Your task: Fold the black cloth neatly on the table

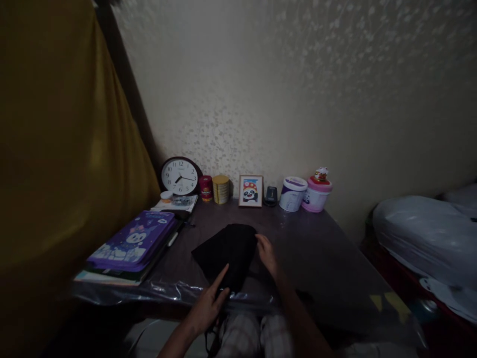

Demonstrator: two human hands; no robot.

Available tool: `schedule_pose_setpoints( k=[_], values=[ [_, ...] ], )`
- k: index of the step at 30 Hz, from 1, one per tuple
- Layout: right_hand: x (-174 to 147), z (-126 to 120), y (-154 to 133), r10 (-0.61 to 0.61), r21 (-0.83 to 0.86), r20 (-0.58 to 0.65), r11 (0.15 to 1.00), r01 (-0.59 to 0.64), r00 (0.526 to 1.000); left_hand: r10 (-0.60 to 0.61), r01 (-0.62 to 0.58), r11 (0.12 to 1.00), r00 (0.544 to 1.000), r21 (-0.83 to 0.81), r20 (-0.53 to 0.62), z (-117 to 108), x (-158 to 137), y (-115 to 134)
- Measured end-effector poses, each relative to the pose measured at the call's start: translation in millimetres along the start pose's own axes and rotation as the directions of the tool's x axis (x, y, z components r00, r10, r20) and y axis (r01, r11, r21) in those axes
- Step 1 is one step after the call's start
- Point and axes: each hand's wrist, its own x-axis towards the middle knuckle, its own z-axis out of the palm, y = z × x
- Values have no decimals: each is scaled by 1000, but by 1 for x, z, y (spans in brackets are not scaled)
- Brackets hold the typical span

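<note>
A black folded cloth (226, 254) is being pressed flat near the surface's (316, 253) front edge. The left hand (208, 306) is resting on its near end, index finger extended; the right hand (267, 253) is lying open against its right side. Nothing is being clamped.

Black cloth (227, 254): one piece, plain dark fabric, folded flat into a rough rectangle, no pattern or print discernible in the dim light. Lies on the desk surface, long axis running from about 1 o'clock down to 7 o'clock. Far corner sits toward the middle of the desk; near end reaches the front edge, over the clear plastic sheet there. Upper surface smooth, slightly raised toward the far end. A thin dark strap or cord hangs below the near end, at 6 o'clock; detail too dark to tell.
</note>
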Motion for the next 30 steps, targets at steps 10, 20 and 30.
schedule_pose_setpoints(
  k=[10,20,30],
  values=[
    [-36,-4,0,418,247,86,871,-426,904,-39,40,994,999,-99,18,9,2,-6],
    [-64,23,-19,426,88,47,899,-429,903,189,-147,916,979,374,-77,19,-17,21],
    [-57,39,-45,412,69,-250,910,-408,876,124,-63,585,992,809,-12,36,-23,46]
  ],
)
